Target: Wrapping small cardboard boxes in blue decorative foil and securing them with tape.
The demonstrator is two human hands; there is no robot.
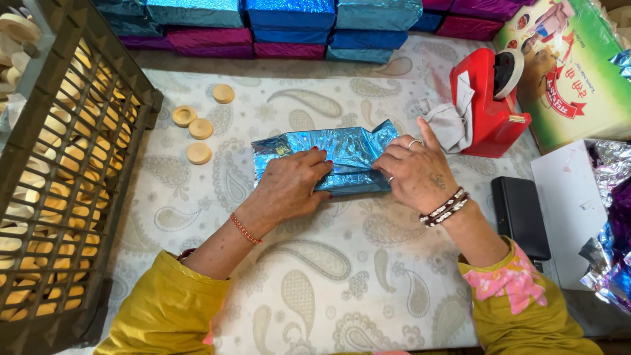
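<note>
Hands first: both are down on a shiny blue foil-wrapped packet point(342, 158) sitting mid-table on the white paisley-print tablecloth point(315, 276). The left hand point(289, 184) lies palm-down with fingers curled loosely, pressing the foil at the packet's left-centre, not really gripping anything. The right hand point(414, 172) is flattened over the right end, fingers bent onto the foil fold, index finger sticking up toward the far edge. Rings and beaded bracelets on that one, a thin orange thread on the left wrist.

Around it: four round pale wooden discs point(198, 128) lie loose to the left of the packet, just beside a dark brown plastic crate point(125, 112) stuffed with more of them. A red tape dispenser point(486, 108) with a grey cloth draped on it sits right by the right hand. A black rectangular case point(520, 217) lies near the right forearm. Stacked blue and magenta foil-wrapped boxes point(289, 23) line the far edge, and crumpled foil sheets point(611, 223) pile up at far right.
</note>
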